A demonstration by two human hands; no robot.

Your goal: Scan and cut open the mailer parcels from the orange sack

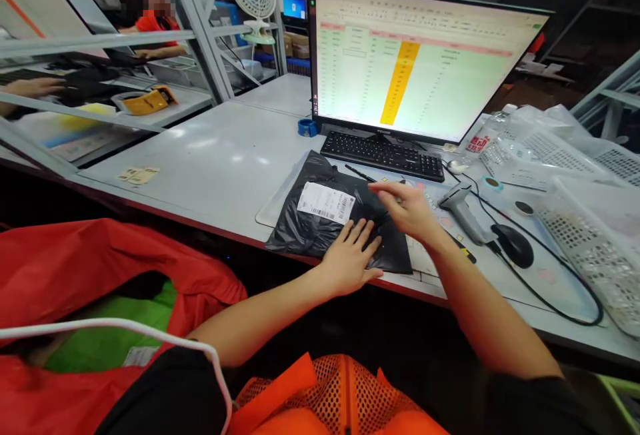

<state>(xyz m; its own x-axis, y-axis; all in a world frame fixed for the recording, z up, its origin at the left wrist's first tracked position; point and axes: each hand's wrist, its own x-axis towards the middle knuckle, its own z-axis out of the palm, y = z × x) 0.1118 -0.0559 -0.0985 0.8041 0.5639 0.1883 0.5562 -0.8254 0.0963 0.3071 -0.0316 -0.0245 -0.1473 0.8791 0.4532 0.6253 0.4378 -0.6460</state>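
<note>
A black plastic mailing bag (295,225) with a white printed label (326,202) lies at the front edge of the desk. My left hand (353,255) rests flat on the lower part of the bag, its fingers spread. Over the right side of the bag is my right hand (405,208), index finger stretched toward the left and the other fingers partly bent; I see nothing held in it. A dark pen (356,172) lies just beyond its fingertips. Whether the right hand touches the bag I cannot tell.
Behind the bag stand a black keyboard (383,155) and a monitor (420,62). To the right are a barcode scanner (465,214), a mouse (514,246) and white plastic baskets (585,242). A blue tape roll (307,128) sits left of the keyboard. A red bag (100,248) hangs below left.
</note>
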